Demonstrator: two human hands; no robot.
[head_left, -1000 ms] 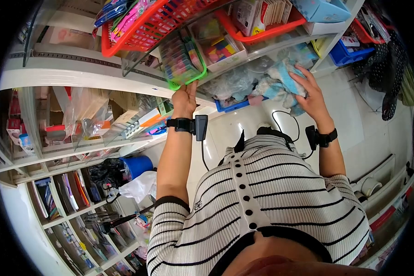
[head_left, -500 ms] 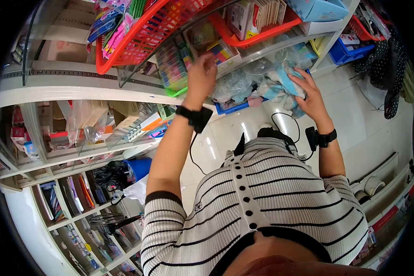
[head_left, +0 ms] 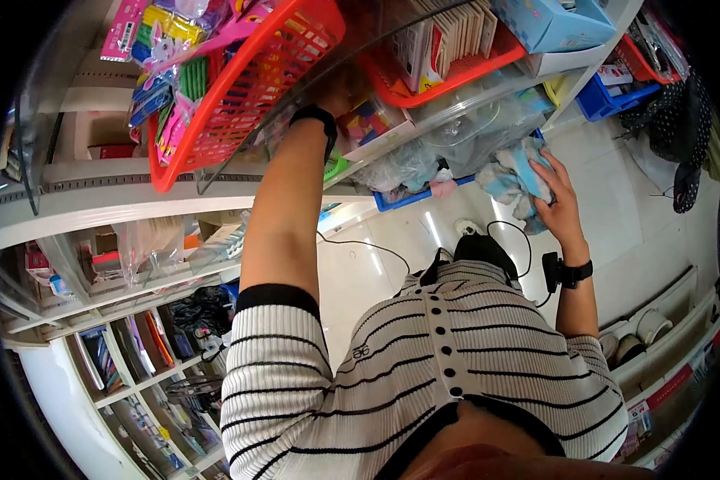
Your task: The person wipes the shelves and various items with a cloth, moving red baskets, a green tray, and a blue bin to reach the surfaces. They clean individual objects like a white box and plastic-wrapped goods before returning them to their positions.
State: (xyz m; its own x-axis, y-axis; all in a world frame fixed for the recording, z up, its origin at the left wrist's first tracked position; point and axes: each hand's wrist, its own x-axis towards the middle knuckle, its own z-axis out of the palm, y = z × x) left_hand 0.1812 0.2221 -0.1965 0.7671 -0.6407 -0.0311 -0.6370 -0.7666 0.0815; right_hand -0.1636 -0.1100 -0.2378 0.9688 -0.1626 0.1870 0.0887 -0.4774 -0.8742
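My right hand [head_left: 562,202] is closed on a crumpled light-blue and grey-white cloth [head_left: 520,180], held over the floor beside a blue basket [head_left: 412,200]. Deep in the shelf, behind the glass edge, my left hand [head_left: 338,98] is dim, and its fingers are hidden. Nearest to it are a box of colourful blocks or pieces [head_left: 368,128] and a green tray [head_left: 336,166], mostly covered by my forearm. Clear plastic bags [head_left: 408,156] fill much of the blue basket.
A red basket [head_left: 252,104] of bright small goods leans out above my left forearm. Another red basket [head_left: 448,84] holds upright cards or packs, beside a light-blue box [head_left: 548,28]. A white shelf edge [head_left: 128,196] runs along the left. A cable [head_left: 528,248] hangs near my right wrist.
My left hand has gone deeper into the shelf, forward past the green tray. My right hand has drawn the cloth right and down, away from the plastic bags. The view has shifted slightly.
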